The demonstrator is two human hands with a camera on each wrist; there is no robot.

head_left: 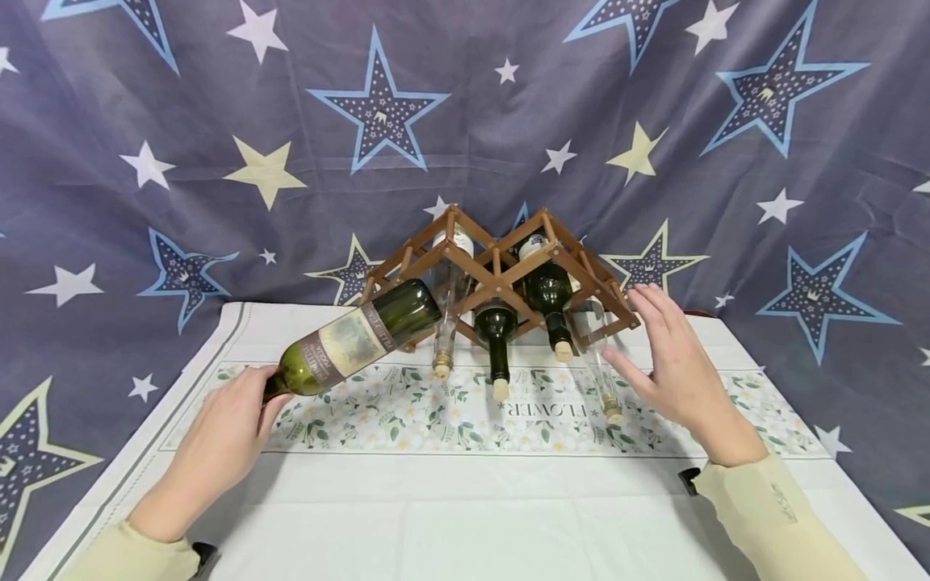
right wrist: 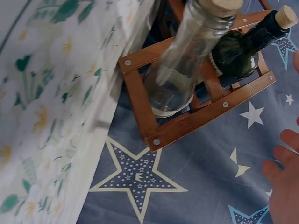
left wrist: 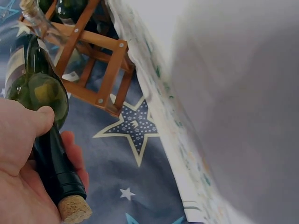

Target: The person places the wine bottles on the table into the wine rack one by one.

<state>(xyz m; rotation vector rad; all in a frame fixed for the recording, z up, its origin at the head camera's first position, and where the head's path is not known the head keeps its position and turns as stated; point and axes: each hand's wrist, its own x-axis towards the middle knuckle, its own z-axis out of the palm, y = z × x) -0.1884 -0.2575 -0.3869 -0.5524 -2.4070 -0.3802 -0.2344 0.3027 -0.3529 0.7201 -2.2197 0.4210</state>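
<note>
My left hand [head_left: 225, 428] grips a green wine bottle [head_left: 356, 343] by its neck. The bottle slants up to the right, its base overlapping the left part of a wooden wine rack [head_left: 498, 284] in the head view. Its cork [left wrist: 74, 209] shows below my fingers in the left wrist view. My right hand [head_left: 679, 375] is held with fingers extended beside the rack's right end, holding nothing. In the rack lie a clear bottle [head_left: 445, 347] on the left, two green bottles [head_left: 497, 329] around the middle, and another clear bottle [head_left: 599, 375] on the right, all corked.
The rack stands at the back of a table under a white cloth [head_left: 436, 508]. A floral runner [head_left: 407, 411] with printed lettering crosses it in front of the rack. Behind hangs a dark curtain [head_left: 465, 105] patterned with stars.
</note>
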